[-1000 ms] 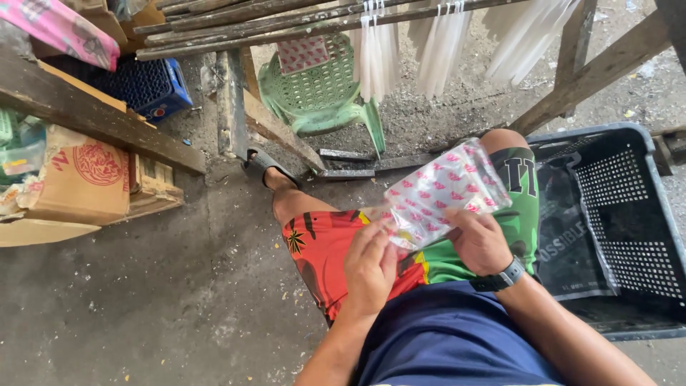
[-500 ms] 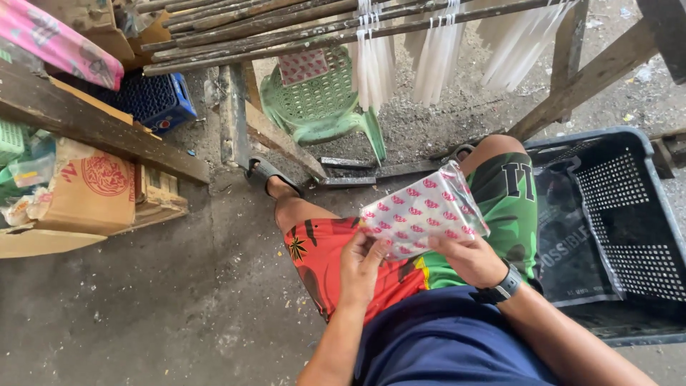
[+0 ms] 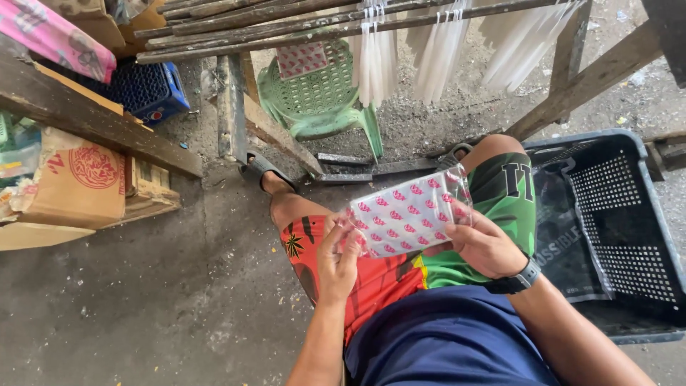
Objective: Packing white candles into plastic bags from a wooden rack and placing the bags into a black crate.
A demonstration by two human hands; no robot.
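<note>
Pink-dotted plastic packet (image 3: 409,213) between both hands' grip.

Light: we see even, soft daylight, brightest on the ground at the top right.
Shadows: we find them faint, deepest inside the dark crate (image 3: 607,214).
Glare: we notice a mild sheen on the clear patterned packet (image 3: 407,212).
Sharpness: we read most of the view crisply.
Edges: we see beams bend slightly outward.

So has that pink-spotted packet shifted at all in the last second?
Yes. The packet has slid left, off the green-clad knee and farther from the dark crate.
</note>
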